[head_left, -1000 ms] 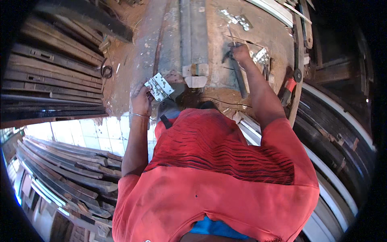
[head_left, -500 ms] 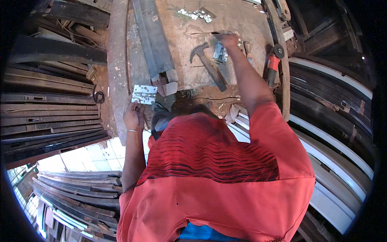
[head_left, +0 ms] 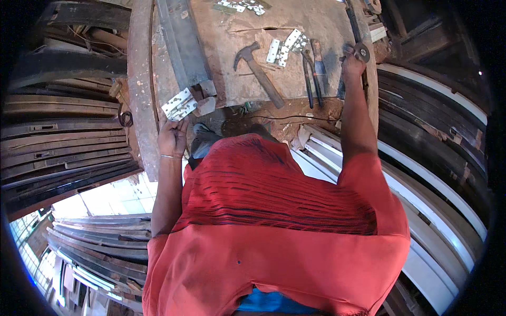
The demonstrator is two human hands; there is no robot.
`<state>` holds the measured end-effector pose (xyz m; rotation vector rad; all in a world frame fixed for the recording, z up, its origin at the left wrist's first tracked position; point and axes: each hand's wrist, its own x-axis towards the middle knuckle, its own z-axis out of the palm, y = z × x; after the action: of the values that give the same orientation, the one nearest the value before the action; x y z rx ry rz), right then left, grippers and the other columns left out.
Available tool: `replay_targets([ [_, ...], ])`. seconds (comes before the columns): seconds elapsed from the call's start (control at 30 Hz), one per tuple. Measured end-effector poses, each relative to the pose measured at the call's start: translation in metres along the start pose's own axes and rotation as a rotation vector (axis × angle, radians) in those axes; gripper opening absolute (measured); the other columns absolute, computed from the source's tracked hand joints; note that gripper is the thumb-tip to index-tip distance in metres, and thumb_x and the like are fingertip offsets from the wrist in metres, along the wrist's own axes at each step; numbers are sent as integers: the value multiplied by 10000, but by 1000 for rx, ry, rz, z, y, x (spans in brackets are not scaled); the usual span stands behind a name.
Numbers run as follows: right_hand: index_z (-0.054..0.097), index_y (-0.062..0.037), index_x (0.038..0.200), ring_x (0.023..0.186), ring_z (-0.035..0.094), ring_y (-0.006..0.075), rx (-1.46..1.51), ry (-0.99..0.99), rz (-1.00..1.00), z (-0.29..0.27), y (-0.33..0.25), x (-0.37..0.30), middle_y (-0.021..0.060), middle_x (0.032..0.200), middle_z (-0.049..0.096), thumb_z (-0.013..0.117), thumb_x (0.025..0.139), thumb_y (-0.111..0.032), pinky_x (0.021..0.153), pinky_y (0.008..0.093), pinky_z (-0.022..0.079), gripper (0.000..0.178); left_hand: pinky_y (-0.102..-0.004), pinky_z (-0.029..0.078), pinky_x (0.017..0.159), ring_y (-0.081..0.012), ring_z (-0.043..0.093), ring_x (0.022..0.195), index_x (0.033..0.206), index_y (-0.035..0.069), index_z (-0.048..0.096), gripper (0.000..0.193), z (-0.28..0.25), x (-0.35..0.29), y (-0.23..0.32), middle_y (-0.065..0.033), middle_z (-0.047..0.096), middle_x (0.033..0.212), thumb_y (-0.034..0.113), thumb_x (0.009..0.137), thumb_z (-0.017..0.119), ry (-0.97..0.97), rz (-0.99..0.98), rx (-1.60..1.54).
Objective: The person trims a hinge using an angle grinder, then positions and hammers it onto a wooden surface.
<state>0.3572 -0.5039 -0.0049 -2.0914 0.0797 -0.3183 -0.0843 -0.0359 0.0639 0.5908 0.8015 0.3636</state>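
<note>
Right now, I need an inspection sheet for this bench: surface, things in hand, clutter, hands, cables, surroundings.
Surface: wooden bench top, scuffed and stained, dark grooved timber lying on it.
Things in hand: silver hinge hardware; angle grinder, partly hidden.
Clutter: hammer, loose hinges, pliers, chisel-like tool; more hinges at the far end.
Hands: left hand holds the hinge hardware; right hand is on the grinder, grip unclear.
Cables: thin dark line, possibly a cable, beyond the bench's near edge; ends unclear.
Surroundings: dark planks stacked left, white lengths right.
</note>
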Motion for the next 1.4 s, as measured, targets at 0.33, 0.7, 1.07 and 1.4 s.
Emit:
replay_targets([
  [0.33, 706, -16, 1030, 615, 490, 53, 51, -378, 263, 11, -103, -275, -28, 736, 592, 653, 926, -173, 544, 248, 404, 196, -342, 570, 733, -289, 670, 890, 1218, 10, 520, 334, 28, 72, -32, -132, 656, 1091, -35, 894, 455, 32, -28, -57],
  [0.7, 651, -10, 1232, 721, 550, 94, -94, -669, 48, 45, -137, -310, 9, 842, 626, 637, 937, -176, 669, 265, 478, 339, -383, 544, 805, -349, 708, 871, 1053, 16, 740, 462, 23, 79, -4, -217, 726, 913, 438, 871, 695, 102, 281, 1507],
  [1.07, 623, 10, 1248, 820, 591, 92, 262, -746, 203, 65, -234, -289, 3, 937, 654, 646, 952, -89, 755, 253, 500, 312, -394, 550, 822, -292, 723, 891, 1074, 60, 715, 406, 50, 99, -5, -142, 748, 959, 310, 766, 802, 137, 375, 1204],
  [1.4, 639, 3, 1235, 931, 633, 126, 287, -752, -30, 89, -277, -277, 68, 1053, 683, 613, 1004, -175, 835, 273, 523, 293, -368, 532, 881, -274, 721, 942, 1156, 70, 687, 389, 56, 87, -4, -134, 748, 987, 185, 793, 767, -33, 338, 888],
])
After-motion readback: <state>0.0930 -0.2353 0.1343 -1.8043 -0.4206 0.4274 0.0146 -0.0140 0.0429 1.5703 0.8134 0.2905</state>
